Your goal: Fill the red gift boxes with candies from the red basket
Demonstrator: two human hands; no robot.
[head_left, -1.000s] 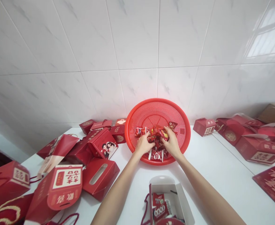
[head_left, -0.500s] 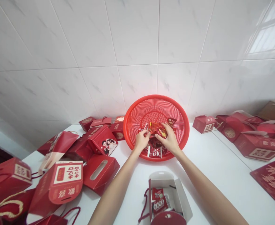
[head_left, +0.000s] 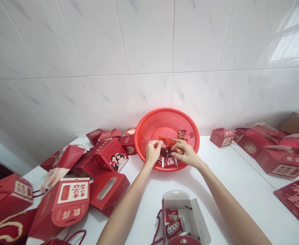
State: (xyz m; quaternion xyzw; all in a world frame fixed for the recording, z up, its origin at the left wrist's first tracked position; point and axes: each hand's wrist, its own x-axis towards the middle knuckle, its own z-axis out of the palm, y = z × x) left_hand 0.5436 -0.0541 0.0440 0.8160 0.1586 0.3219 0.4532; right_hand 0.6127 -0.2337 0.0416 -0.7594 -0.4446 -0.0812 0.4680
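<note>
A red perforated plastic basket point(head_left: 154, 119) stands against the tiled wall with red-wrapped packets point(head_left: 182, 134) inside. Over its left part, my left hand point(head_left: 153, 152) has its fingers pinched on a shiny red packet. My right hand point(head_left: 186, 153) is curled around a packet with a gold part point(head_left: 180, 150), at the right of the same pile. The fingers partly cover both packets. Nearer to me, an open box point(head_left: 200, 217) with a white inside holds several small red packets point(head_left: 173, 226).
Many red gift boxes point(head_left: 110, 190) crowd the left side of the white table point(head_left: 231, 170). More small red boxes point(head_left: 282, 161) sit at the right, by a flat red printed piece point(head_left: 297, 200) and a brown carton point(head_left: 298, 124).
The basket's far rim has tipped down and its right side has shifted left. My right hand has moved slightly right and lower, its fingers more curled. The view has shifted slightly.
</note>
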